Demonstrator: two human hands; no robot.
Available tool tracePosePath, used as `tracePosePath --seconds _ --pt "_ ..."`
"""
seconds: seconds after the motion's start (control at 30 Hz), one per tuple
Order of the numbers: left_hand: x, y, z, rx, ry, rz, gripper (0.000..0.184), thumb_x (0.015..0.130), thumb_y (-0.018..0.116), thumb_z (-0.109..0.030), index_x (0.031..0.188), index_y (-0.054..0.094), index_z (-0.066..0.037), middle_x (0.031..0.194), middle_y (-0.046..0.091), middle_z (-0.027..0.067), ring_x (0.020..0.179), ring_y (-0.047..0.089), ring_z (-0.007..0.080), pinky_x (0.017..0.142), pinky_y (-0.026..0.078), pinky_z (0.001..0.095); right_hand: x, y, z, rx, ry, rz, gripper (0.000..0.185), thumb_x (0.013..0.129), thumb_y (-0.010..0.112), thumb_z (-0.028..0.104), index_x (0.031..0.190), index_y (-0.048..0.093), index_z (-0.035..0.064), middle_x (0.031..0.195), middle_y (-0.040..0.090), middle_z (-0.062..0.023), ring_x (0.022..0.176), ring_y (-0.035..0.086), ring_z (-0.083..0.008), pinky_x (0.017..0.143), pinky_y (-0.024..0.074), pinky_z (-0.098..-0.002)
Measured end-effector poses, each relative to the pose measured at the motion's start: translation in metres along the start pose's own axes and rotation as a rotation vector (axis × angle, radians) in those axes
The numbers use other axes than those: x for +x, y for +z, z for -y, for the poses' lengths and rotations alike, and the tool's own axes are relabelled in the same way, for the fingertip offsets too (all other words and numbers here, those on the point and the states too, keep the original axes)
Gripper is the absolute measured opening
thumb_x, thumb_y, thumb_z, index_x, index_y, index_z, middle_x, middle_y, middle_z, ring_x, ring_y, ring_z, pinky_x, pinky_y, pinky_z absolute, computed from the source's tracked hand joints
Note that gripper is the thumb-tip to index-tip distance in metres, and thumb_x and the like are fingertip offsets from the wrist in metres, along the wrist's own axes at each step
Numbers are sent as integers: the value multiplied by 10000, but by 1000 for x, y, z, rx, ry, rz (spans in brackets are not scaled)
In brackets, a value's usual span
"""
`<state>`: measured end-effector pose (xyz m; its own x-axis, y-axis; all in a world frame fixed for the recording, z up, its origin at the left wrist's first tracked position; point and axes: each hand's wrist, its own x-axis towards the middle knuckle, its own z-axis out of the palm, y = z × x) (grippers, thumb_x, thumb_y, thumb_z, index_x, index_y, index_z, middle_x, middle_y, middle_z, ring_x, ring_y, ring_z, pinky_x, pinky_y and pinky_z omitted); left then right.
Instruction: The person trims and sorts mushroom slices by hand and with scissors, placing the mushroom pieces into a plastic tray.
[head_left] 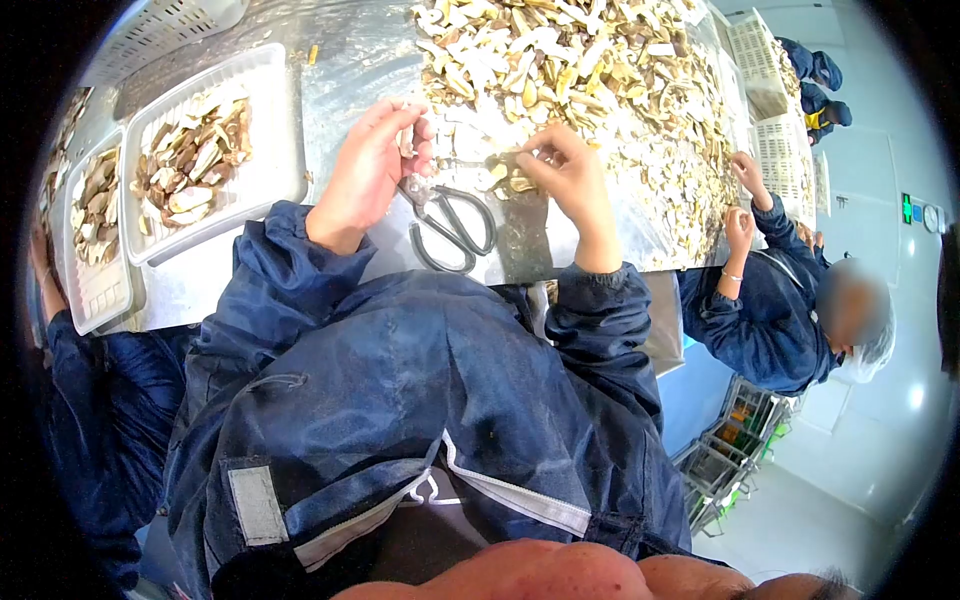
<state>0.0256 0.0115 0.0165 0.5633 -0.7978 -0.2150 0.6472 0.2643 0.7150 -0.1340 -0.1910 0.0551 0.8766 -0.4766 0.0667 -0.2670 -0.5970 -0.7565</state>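
Sliced dried mushrooms (590, 90) lie in a broad heap on the metal table, spreading toward the right. My left hand (375, 165) is closed above the table, fingers curled round what looks like a small mushroom slice (406, 142). Opposite it, my right hand (572, 178) is pinched, thumb and forefinger together. Whatever those fingertips hold is too small to make out. A few loose slices (512, 182) lie just below them. Scissors with black handles (452, 232) rest near the table edge between my hands, touched by neither; their tips are hard to see.
Left of me stands a white tray (285, 150) with mushroom pieces; another tray (105, 300) sits beyond it. A perforated crate (150, 50) is at the upper left. A co-worker (780, 310) works at the right, near pale crates (785, 160). Another person's sleeve (100, 420) shows left.
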Motion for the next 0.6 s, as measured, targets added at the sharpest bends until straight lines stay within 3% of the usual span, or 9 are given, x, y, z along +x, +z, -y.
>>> tracePosePath --seconds 0.03,0.13,0.2,0.27,0.37,0.47,0.6 --pt "0 1 1 -10 13 17 277 1031 508 -313 1154 544 -66 973 590 50 809 587 152 697 503 310 -2 -3 4 175 172 18 133 804 778 53 898 688 26 835 674 -19 777 620 -95 688 495 -240" --pt "2 9 4 -173 -25 85 395 1054 440 -386 1266 504 -59 1070 603 81 896 626 197 795 546 360 -1 3 27 497 213 -33 150 839 769 62 941 681 -5 854 687 -14 775 619 -66 685 489 -211" --pt "-4 28 -1 -290 -77 107 464 1061 395 -430 1325 470 -56 1110 600 91 921 632 213 834 553 381 -2 15 47 631 186 59 187 881 736 64 1032 678 -30 865 687 -22 783 619 -53 683 483 -191" --pt "-7 29 -2 -353 -134 132 517 1063 365 -464 1368 447 -55 1125 603 95 922 635 215 841 559 389 -3 22 45 441 137 16 183 862 711 53 1037 700 -1 840 678 -35 791 647 -137 694 509 -259" --pt "-1 5 8 -334 -189 180 559 1061 344 -494 1399 432 -58 1105 613 91 874 637 201 798 567 381 -7 16 17 -288 -132 70 187 807 686 45 990 724 38 831 643 -79 832 640 -278 743 518 -360" --pt "2 -4 11 -264 -181 195 573 1061 324 -506 1410 430 -64 1079 620 90 799 637 190 743 575 378 -18 22 15 -355 -253 34 192 754 673 51 936 735 60 847 604 -130 881 597 -369 787 498 -431" --pt "-4 4 6 -211 -186 207 590 1063 293 -521 1411 434 -66 1068 621 99 731 632 188 700 581 392 -13 22 5 -326 -262 29 142 807 673 66 937 727 44 866 621 -146 852 612 -356 758 501 -414"
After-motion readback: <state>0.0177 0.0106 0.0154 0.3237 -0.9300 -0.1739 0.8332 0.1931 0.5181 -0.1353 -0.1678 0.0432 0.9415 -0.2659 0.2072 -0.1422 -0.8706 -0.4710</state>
